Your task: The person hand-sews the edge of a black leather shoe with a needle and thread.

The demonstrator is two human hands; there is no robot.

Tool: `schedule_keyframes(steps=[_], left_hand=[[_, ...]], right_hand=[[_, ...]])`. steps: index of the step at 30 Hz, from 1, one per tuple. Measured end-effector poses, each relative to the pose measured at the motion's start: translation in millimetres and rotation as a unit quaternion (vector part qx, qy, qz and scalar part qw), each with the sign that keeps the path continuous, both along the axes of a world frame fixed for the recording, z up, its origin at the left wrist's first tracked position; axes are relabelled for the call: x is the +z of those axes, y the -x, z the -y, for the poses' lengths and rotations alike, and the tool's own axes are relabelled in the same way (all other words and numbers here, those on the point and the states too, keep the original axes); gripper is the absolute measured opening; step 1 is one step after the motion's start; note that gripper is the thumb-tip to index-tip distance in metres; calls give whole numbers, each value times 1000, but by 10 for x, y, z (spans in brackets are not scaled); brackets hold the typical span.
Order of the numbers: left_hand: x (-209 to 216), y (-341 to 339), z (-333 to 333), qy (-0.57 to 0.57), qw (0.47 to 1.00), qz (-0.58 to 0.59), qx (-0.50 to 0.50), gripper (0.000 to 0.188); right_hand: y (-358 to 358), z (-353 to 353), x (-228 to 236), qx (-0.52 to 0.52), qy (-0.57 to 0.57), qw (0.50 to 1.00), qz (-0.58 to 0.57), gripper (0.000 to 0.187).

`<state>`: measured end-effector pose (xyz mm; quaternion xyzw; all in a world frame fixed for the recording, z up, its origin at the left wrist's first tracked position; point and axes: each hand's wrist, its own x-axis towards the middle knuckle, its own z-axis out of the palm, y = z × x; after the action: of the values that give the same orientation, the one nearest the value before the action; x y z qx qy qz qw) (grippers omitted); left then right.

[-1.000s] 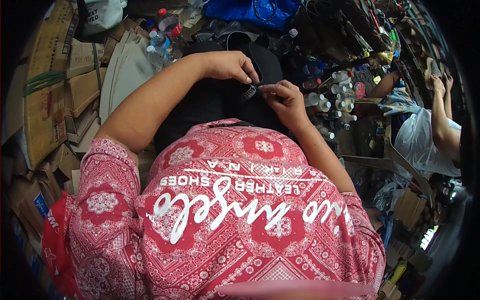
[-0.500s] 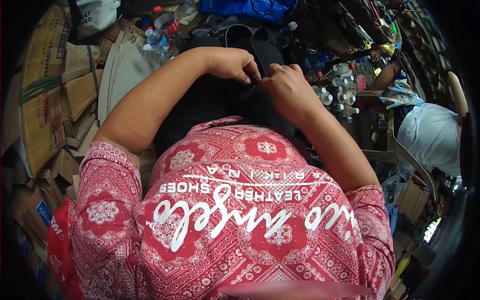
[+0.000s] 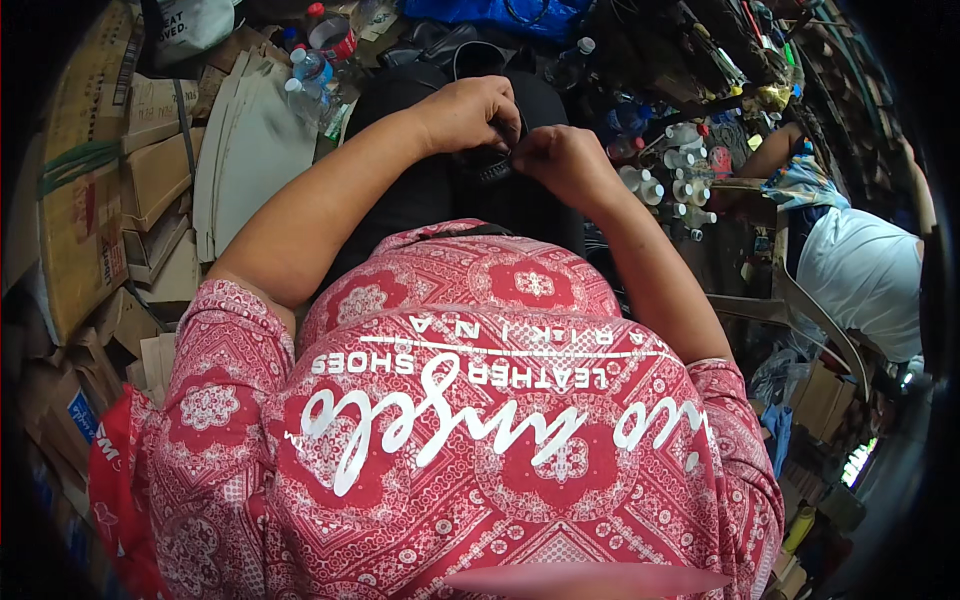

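Pinching a black piece (image 3: 488, 172), the left hand (image 3: 472, 114) and right hand (image 3: 566, 166) are near capped bottles (image 3: 684, 190) (contents unclear).

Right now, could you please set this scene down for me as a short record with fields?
Left hand: the left hand, fingers bent in at a small dark piece; exact grip unclear
Right hand: the right hand, close beside the left, fingers curled at the same piece
Beneath: dark legwear
Clothing: red-and-white patterned shirt
Left side: cardboard boxes and a pale panel
Right side: plastic bottles; beyond, a person in a pale top
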<state>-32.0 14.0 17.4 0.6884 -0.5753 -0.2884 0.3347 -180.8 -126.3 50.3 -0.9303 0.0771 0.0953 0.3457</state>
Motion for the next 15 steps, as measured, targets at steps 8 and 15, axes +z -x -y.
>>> schedule_keyframes(steps=[8, 15], left_hand=[[364, 328, -775, -74, 991, 74, 82, 24], [667, -365, -1199, -189, 949, 41, 249, 31]], right_hand=[[415, 509, 60, -172, -387, 897, -125, 22], [1348, 1382, 55, -182, -577, 788, 118, 31]])
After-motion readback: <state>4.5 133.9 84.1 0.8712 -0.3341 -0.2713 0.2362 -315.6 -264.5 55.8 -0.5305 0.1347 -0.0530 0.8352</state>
